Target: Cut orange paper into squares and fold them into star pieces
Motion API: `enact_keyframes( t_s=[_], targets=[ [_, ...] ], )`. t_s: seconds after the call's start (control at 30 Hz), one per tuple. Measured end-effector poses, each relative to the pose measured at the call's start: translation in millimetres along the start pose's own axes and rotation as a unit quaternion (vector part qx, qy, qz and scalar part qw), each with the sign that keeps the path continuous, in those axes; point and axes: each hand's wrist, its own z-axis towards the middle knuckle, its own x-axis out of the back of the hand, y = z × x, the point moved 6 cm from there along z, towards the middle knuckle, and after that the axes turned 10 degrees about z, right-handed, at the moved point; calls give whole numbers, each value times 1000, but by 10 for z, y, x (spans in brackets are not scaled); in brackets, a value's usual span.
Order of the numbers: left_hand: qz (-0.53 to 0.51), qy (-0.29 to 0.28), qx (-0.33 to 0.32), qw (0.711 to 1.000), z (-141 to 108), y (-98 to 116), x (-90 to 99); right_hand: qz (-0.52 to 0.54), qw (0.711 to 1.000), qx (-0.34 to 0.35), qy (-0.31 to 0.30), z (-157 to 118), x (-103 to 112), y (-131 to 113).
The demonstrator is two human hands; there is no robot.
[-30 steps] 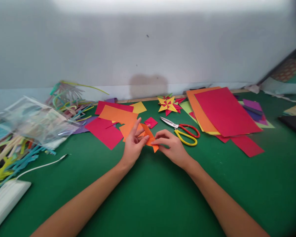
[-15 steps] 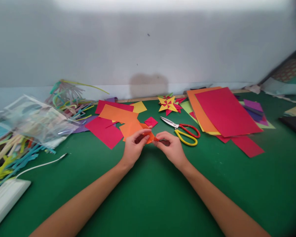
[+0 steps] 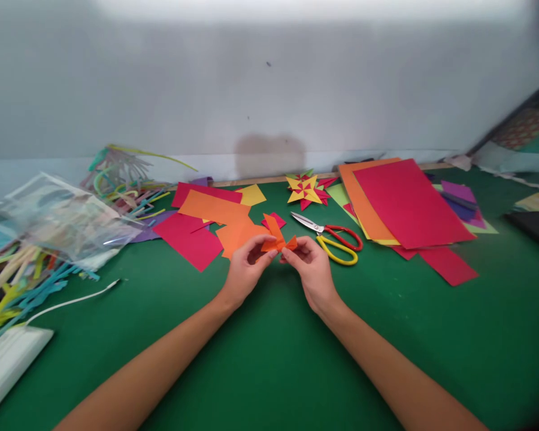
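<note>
Here, mid-frame, the left hand [image 3: 245, 267] and right hand [image 3: 313, 272] pinch folded orange paper [image 3: 276, 240] between fingers [image 3: 265, 258]; uneven pulling might tear it.

The folded orange paper [image 3: 278, 243] now has splayed flaps [image 3: 274, 226].

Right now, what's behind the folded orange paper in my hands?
Beyond the folded orange paper, a small red piece shows on the green table. The paper's upper strip covers part of it, and whatever lies directly behind the lower part can't be seen.
</note>
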Motion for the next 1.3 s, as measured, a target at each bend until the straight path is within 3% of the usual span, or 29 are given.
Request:
enact_keyframes(
  t_s=[0.43, 0.73, 1.3],
  targets=[
    [-68, -23, 18, 997, -12, 19, -58, -20, 1000, 16, 7, 18, 25, -1],
    [-17, 19, 39, 999, -26, -53, 4, -7, 1000, -7, 21, 29, 40, 37],
    [7, 25, 56, 998, -6, -36, 19, -15, 999, -7, 37, 56, 86, 38]
  ],
)
